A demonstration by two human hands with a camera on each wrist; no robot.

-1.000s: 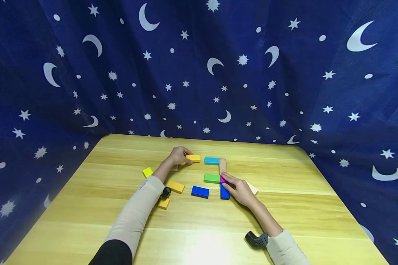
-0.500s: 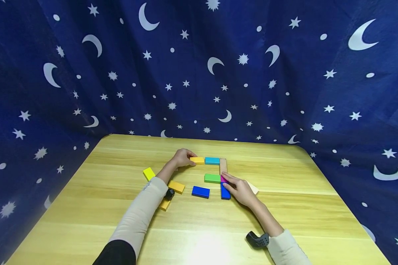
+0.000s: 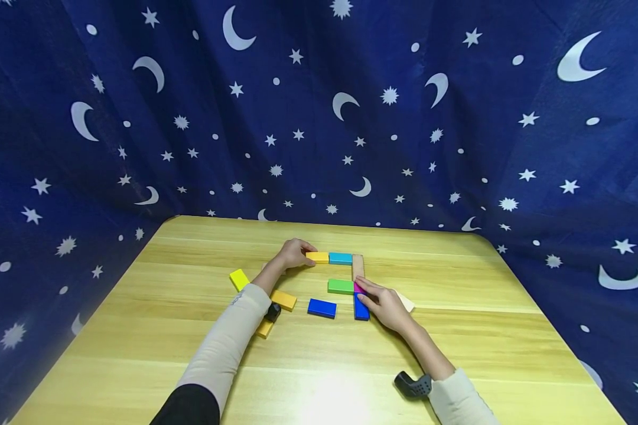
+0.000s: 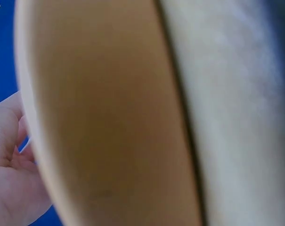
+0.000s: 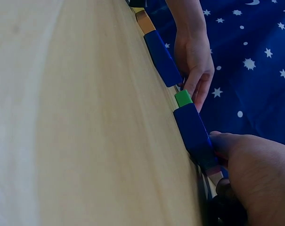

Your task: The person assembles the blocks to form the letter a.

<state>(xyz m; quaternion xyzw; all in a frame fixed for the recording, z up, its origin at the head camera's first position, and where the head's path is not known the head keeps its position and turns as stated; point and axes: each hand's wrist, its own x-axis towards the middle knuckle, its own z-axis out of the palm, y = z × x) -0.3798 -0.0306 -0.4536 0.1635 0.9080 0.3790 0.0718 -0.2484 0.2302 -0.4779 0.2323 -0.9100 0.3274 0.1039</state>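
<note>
Left hand (image 3: pixel 293 254): pinching orange block (image 3: pixel 318 258) beside light-blue block (image 3: pixel 341 259) | right hand (image 3: pixel 387 306): touching magenta block (image 3: pixel 358 288), grip unclear

The person's left arm (image 3: pixel 220 348) stretches out long, slanting inward toward the far edge of the table (image 3: pixel 430 254), its sleeve dark higher up, pale lower down and ending short of the hand; the left hand (image 3: pixel 292 254) is the one closer to that edge, thumb and fingers bent in a pinch. The right arm (image 3: pixel 430 357) angles inward, away from the table's right edge, and the right hand (image 3: pixel 387 306) (farther from the far edge) extends its fingers forward, thumb apart on the nearer side
</note>
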